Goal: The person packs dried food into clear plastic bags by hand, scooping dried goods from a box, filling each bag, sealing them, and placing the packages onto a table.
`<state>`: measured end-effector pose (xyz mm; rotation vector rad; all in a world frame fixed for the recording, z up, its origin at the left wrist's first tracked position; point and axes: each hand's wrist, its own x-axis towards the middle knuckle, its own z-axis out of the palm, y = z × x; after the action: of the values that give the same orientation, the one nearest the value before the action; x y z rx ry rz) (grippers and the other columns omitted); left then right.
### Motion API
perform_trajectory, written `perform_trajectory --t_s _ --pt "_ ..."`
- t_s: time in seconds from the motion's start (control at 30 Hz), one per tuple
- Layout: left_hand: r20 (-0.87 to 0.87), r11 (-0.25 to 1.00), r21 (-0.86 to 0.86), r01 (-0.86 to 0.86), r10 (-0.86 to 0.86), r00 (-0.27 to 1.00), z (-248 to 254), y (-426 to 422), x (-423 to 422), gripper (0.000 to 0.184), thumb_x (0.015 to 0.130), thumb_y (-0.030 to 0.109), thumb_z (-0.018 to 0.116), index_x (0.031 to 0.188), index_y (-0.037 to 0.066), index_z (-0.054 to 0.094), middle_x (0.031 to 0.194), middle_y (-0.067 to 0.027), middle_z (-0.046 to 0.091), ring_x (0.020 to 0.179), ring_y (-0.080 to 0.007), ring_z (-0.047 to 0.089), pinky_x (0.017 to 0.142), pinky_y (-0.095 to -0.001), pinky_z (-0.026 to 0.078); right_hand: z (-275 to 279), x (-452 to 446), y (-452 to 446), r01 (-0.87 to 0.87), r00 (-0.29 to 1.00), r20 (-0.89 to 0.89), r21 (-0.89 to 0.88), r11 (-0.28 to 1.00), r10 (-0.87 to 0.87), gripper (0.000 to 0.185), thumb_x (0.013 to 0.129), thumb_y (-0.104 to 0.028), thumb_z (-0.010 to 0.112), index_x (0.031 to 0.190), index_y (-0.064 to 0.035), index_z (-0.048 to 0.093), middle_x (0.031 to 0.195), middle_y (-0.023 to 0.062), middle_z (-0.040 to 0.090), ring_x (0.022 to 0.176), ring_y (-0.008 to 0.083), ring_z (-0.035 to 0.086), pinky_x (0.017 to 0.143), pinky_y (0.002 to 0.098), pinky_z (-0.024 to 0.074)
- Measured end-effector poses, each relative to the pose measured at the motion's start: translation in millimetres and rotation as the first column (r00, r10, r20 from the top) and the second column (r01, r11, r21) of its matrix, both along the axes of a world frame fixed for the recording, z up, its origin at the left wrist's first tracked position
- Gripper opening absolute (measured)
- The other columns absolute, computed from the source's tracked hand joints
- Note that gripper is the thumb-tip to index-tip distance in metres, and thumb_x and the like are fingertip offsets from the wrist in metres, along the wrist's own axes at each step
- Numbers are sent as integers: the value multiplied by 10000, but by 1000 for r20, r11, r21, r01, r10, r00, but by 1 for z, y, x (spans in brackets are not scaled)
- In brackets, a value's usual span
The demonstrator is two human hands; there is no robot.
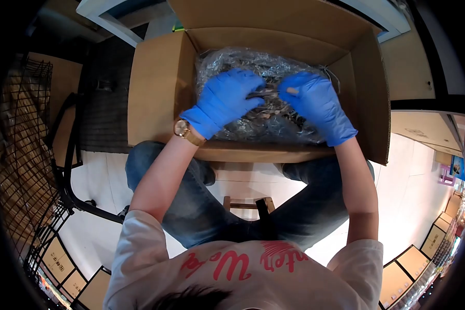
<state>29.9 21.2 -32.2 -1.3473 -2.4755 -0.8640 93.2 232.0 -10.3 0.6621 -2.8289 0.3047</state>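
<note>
An open cardboard box (163,90) rests in front of my knees, lined with a clear plastic bag (274,129). Inside the bag lies a heap of thin, dry-looking grey-brown pieces (266,107); their kind is too small to tell. My left hand (227,95), in a blue glove, reaches over the left of the heap, thumb and fingers apart at the pieces. Also gloved in blue, my right hand (312,101) is curled above the heap's right side. A small tan piece (292,91) shows at its fingertips, which are closed on it.
A black wire cart (28,155) with brown contents stands at the left. Cardboard boxes (423,132) line the right side, and more stand at the lower edges. Part of a wooden stool (248,203) shows between my legs.
</note>
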Motion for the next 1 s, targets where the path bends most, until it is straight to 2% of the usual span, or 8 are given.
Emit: perform_trajectory --t_s 0.07,0.33,0.4,0.43,0.47,0.53,0.63,1.0 --pt "47 997 -73 10 -7 999 3 -4 -3 122 782 245 677 837 143 640 792 -25 623 795 -231 605 664 -356 502 7 0 6 61 996 75 -162 985 -49 75 753 -209 665 749 -135 654 766 50 620 741 250 614 653 365 496" --pt "189 975 -216 49 -7 982 12 -7 -1 283 760 220 725 1032 161 669 899 -12 672 842 -189 631 747 -310 516 2 -1 8 4 991 131 -110 994 10 90 757 -192 680 809 -119 686 820 47 649 767 264 623 678 361 511" --pt "603 934 339 -112 -125 788 22 -4 -3 493 737 265 768 1176 109 608 1084 -71 657 973 -189 631 838 -328 499 11 2 11 177 979 171 -419 890 -114 99 753 -147 710 844 -107 714 849 76 660 750 248 629 672 325 515" --pt "549 926 367 -87 -140 824 21 -4 -7 695 724 272 804 1313 58 503 1210 -84 615 1048 -148 600 913 -308 465 20 4 13 365 894 428 -532 764 -129 107 756 -101 733 856 -64 718 838 75 667 712 186 628 662 279 504" --pt "549 926 367 -86 -141 824 18 -4 -7 695 724 272 804 1313 58 503 1210 -84 615 1048 -148 600 913 -308 465 27 5 14 365 895 428 -532 764 -129 107 756 -101 733 856 -64 718 838 75 667 712 186 628 662 279 504" --pt "799 882 438 -176 -291 526 14 0 -5 545 765 253 778 1227 34 589 1115 -68 659 965 -119 604 870 -283 474 37 6 15 351 889 458 -660 664 -15 124 770 -74 730 872 -7 704 799 55 648 698 126 599 659 256 491" --pt "874 900 375 -223 -263 408 26 -1 -4 384 796 223 755 1107 16 670 996 -56 697 875 -86 608 813 -249 481 33 4 10 456 833 554 -689 564 3 105 784 -50 713 861 18 694 795 35 631 741 95 586 698 246 487" --pt "851 854 421 -305 -256 459 12 9 -1 236 776 175 770 940 10 727 856 -50 712 778 -68 612 718 -223 486 26 3 6 374 905 424 -743 555 -43 126 788 -76 716 907 -37 702 845 48 662 761 125 590 715 254 481"
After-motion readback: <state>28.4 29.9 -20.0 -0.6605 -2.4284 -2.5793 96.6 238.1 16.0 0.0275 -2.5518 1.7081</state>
